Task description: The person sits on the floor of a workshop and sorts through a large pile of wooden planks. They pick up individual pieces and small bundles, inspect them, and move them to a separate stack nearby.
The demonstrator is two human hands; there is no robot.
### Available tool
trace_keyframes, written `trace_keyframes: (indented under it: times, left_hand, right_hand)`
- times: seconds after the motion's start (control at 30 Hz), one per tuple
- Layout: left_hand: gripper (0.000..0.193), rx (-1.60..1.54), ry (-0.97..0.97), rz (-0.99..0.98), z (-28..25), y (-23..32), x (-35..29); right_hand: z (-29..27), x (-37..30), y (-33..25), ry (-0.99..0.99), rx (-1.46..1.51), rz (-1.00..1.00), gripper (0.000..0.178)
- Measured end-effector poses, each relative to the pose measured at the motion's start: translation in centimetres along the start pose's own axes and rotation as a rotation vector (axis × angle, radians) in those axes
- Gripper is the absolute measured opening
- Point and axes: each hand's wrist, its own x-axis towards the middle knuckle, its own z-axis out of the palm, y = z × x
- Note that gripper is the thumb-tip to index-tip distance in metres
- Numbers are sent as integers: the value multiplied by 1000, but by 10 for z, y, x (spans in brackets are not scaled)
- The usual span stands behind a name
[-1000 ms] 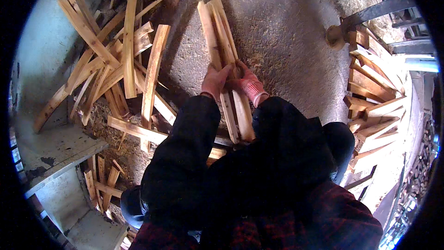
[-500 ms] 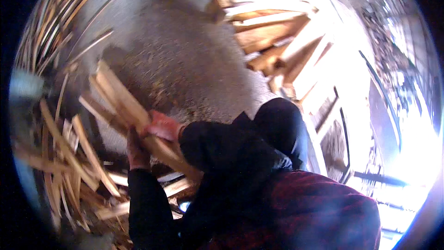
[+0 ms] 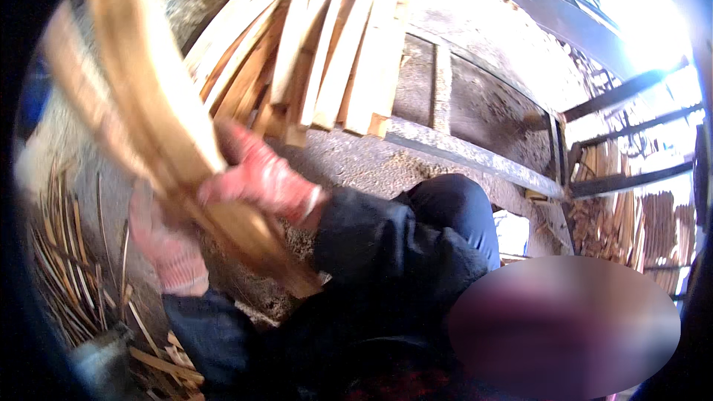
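Long, pale wooden boards [image 3: 152, 82] are held together at a steep tilt, reaching from near my lap to the upper left. My right hand [image 3: 264, 178], in a reddish work glove, is closed around their right edge. Beneath them, my left hand [image 3: 167, 245], in a similar glove, grips from the lower left, its fingers partly hidden by the wood. Motion blurs the boards, so I cannot tell exactly how many there are. Just beyond my right hand lies a row of similar boards [image 3: 349, 67], side by side with uneven ends.
A metal frame [image 3: 483, 156] runs from the row of boards toward the right. Thin wood strips [image 3: 70, 252] lie heaped on the floor at the left, with more scraps [image 3: 167, 364] below. Stacked wood [image 3: 620, 230] stands at the far right. My bent knee [image 3: 453, 208] is beside my right forearm.
My view has turned to the right, bringing the row of boards nearer the middle. The held boards have been raised and brought up toward that row, still in both hands.
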Motion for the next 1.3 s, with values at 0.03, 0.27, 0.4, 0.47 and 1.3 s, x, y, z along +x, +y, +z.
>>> trace_keyframes:
  times: [0.03, 0.27, 0.4, 0.47, 1.3]
  left_hand:
    - [54, 84, -86, 0, 45, -7, 9]
    - [44, 302, -566, -181, 213, -129, 76]
    - [40, 802, -756, 106, 241, -211, 105]
    - [41, 928, -905, 520, 214, -261, 86]
    - [91, 1462, 1616, -229, -294, -58, -429]
  right_hand:
    - [-12, -3, -46, 37, -22, 25, 81]
    - [-116, -41, -187, 519, -310, -97, 34]
    - [-213, -32, -216, 785, -681, 155, 34]
    - [-309, -61, -188, 755, -915, 266, 41]
    - [-320, 34, -121, 329, -1677, 214, 57]
